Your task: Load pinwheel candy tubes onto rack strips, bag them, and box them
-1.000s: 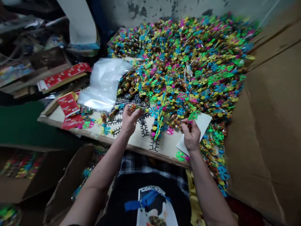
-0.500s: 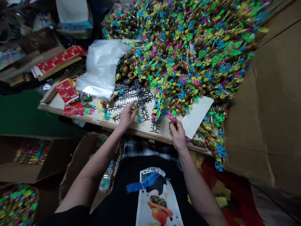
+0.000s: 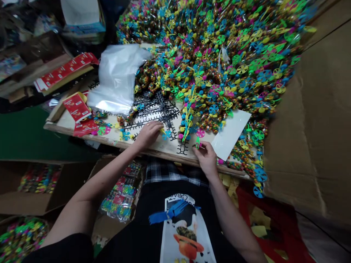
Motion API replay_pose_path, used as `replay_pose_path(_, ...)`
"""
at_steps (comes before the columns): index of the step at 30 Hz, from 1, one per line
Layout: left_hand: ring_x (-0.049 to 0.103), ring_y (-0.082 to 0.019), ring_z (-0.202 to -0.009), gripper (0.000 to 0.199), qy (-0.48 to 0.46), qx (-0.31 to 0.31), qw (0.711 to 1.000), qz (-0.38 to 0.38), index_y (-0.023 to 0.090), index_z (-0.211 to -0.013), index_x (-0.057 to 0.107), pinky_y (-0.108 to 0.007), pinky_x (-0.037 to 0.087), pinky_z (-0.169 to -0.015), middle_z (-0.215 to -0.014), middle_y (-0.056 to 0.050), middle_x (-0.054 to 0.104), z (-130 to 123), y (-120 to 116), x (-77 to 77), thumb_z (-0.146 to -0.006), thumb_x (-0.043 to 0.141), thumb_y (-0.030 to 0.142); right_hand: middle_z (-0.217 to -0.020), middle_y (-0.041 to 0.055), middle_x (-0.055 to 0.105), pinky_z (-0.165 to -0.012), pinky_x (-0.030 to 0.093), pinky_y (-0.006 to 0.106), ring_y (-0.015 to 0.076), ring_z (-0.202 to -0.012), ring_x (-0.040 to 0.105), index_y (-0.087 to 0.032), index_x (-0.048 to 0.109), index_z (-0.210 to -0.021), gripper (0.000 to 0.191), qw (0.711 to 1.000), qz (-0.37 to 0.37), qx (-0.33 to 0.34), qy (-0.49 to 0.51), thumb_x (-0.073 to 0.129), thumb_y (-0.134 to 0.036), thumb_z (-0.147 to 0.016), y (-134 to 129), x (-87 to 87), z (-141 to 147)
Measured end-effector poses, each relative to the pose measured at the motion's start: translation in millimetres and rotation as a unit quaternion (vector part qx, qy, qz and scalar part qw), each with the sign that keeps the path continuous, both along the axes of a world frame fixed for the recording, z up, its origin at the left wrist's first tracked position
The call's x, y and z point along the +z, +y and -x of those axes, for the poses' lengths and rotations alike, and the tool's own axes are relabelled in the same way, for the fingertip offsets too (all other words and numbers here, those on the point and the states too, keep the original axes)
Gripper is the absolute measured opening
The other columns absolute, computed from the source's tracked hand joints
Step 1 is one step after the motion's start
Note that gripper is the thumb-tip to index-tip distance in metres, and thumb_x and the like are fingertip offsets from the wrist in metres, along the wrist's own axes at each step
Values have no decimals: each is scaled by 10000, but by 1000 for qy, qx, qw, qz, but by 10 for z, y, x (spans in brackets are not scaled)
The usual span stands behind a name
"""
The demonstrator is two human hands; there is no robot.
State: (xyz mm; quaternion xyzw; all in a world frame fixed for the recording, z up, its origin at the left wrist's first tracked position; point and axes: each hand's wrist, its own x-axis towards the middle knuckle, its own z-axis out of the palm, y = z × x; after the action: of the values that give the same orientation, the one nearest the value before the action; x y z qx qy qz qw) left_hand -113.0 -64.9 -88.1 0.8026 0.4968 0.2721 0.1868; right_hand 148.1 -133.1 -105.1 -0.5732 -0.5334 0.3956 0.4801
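Green fan [image 3: 197, 143], now turned edge-on, pinched in right hand [image 3: 207, 156]; grip of left hand [image 3: 148, 135] I cannot tell

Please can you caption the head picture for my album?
Left hand holding a blue-fanned toy, right hand a green-fanned one, before a colourful heap.

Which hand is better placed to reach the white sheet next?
Likely the right hand: it is close beside the white sheet, though holding a green wheel. The left hand is farther, across the stacked wheels.

On the table [image 3: 168, 148], plastic bags [image 3: 116, 80] lie left of the toy heap [image 3: 214, 54], a sheet [image 3: 233, 133] at its near edge.
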Motion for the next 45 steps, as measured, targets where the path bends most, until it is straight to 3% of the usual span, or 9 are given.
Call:
replay_pose_path(3, 640, -199, -941, 224, -168, 57, 982, 60, 204, -1071, 542, -370, 497, -864, -992, -81, 662, -167, -168, 48, -850, 527, 236, -867, 29, 632, -819, 540, 357, 183, -830, 630, -234, 599, -880, 147, 1000, -2, 11, -2, 640, -331, -777, 4, 23, 28)
replay_pose_path(6, 640, -183, -938, 231, -268, 51, 953, 131, 202, -1047, 518, -334, 500, -847, -988, -74, 639, -405, -357, 71, -835, 565, 280, -867, 32, 645, -818, 538, 372, 194, -826, 635, -235, 603, -885, 173, 999, 11, 27, -13, 638, -369, -780, 3, 46, 81)
replay_pose_path(10, 625, -172, -916, 131, -283, 31, 945, 159, 192, -954, 566, -321, 494, -853, -934, -61, 643, -661, -504, 35, -838, 529, 239, -863, 30, 664, -826, 528, 381, 205, -835, 644, -237, 604, -881, 179, 999, 19, 26, -29, 642, -371, -769, 2, 58, 131)
replay_pose_path(15, 615, -180, -939, 169, -333, 86, 931, 121, 203, -947, 596, -334, 492, -862, -965, -65, 648, -838, -593, -102, -781, 566, 193, -870, 35, 667, -814, 530, 380, 211, -847, 648, -236, 602, -876, 155, 999, 12, 27, -35, 626, -342, -765, 8, 39, 159)
replay_pose_path(22, 632, -153, -853, 193, -405, 118, 890, 174, 209, -915, 526, -321, 513, -827, -868, -28, 642, -820, -610, -169, -768, 630, 277, -851, 29, 671, -784, 536, 365, 203, -810, 648, -238, 610, -862, 166, 999, 10, 17, -34, 631, -369, -764, 9, 69, 183)
replay_pose_path(29, 615, -153, -863, 163, -377, 103, 902, 186, 191, -908, 558, -316, 500, -847, -877, -40, 634, -763, -577, -121, -776, 614, 268, -843, 28, 668, -779, 533, 361, 205, -808, 646, -244, 608, -858, 162, 999, 5, 12, -34, 641, -370, -761, 3, 65, 190)
replay_pose_path(36, 555, -151, -730, 103, -242, 168, 953, 76, 215, -786, 605, -282, 477, -682, -756, -6, 590, -855, -562, -57, -716, 616, 140, -835, 20, 662, -765, 527, 352, 202, -802, 641, -244, 605, -857, 140, 999, 1, 15, -47, 643, -337, -759, 0, 42, 183)
replay_pose_path(39, 557, -158, -736, 154, -205, 154, 965, 58, 218, -797, 610, -278, 480, -662, -777, -14, 587, -886, -580, -39, -701, 597, 99, -842, 21, 660, -774, 521, 350, 202, -812, 642, -238, 605, -864, 124, 999, -2, 15, -46, 640, -303, -765, -2, 23, 179)
replay_pose_path(45, 603, -170, -891, 236, -183, 103, 977, 18, 195, -984, 610, -289, 500, -782, -954, -62, 631, -879, -663, -47, -796, 503, 100, -855, 18, 657, -785, 516, 335, 190, -826, 639, -222, 610, -879, 124, 999, -13, 13, -36, 637, -257, -763, -9, -21, 174)
